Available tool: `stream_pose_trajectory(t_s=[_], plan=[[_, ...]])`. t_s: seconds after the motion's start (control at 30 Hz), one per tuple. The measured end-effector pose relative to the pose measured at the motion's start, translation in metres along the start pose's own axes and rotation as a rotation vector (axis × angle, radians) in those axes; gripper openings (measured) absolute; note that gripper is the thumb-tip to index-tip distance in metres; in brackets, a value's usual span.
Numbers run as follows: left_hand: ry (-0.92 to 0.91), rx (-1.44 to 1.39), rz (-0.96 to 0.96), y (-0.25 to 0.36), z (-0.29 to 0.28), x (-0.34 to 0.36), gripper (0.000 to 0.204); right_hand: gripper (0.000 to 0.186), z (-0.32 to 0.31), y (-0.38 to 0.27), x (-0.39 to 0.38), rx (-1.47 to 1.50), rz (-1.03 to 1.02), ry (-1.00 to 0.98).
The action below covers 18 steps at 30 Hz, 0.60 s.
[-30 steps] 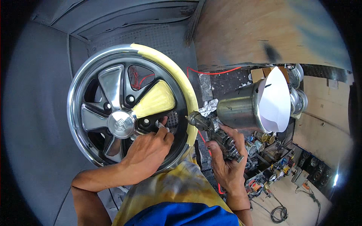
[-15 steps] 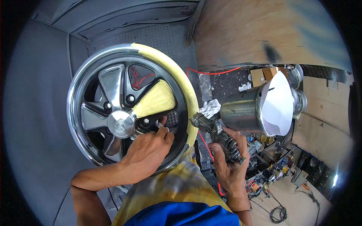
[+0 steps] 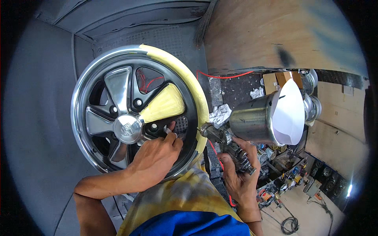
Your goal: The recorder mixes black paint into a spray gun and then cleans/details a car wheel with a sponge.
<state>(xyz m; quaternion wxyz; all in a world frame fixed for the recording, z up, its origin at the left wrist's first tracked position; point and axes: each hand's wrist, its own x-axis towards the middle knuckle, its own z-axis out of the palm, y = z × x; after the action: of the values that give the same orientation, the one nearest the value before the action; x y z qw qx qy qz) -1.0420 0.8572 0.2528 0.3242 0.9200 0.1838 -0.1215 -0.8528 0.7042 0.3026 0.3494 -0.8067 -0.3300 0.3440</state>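
A five-spoke wheel rim (image 3: 118,87) with polished spokes and black recesses fills the left-centre. Yellow masking tape covers one spoke (image 3: 166,104) and the right part of the outer lip (image 3: 193,90). My left hand (image 3: 155,160) reaches over the wheel's lower right, fingers pinching a small white piece of paper or cloth (image 3: 168,130) at the opening below the taped spoke. To the right of the wheel, my right hand (image 3: 242,177) is wrapped around a spray gun (image 3: 229,147). Tilted sideways, its metal cup (image 3: 251,117) has a white paper cone (image 3: 290,114) at its mouth.
Crumpled white paper (image 3: 220,115) lies beyond the gun. A red hose (image 3: 224,76) runs across the floor behind. Cardboard boxes (image 3: 289,80) and more wheels (image 3: 311,106) stand at right, above a cluttered bench of tools (image 3: 281,177). A wooden panel (image 3: 256,35) borders the far right.
The spray gun and its cup have dropped slightly. The left hand stays at the same opening with the white piece, and the whole view has shifted a little.
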Motion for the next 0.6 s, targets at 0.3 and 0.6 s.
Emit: stream_pose_trajectory(t_s=[0.3,0.6], plan=[[-0.007,-0.023,-0.024,-0.0015,0.0053,-0.0017,0.019,0.039,0.0041,0.0005,0.0076,0.043,-0.041,0.036],[-0.013,-0.017,0.015,-0.0003,-0.0010,0.0000,0.028,0.041,-0.0004,-0.0020,0.0048,-0.044,-0.110,0.043]])
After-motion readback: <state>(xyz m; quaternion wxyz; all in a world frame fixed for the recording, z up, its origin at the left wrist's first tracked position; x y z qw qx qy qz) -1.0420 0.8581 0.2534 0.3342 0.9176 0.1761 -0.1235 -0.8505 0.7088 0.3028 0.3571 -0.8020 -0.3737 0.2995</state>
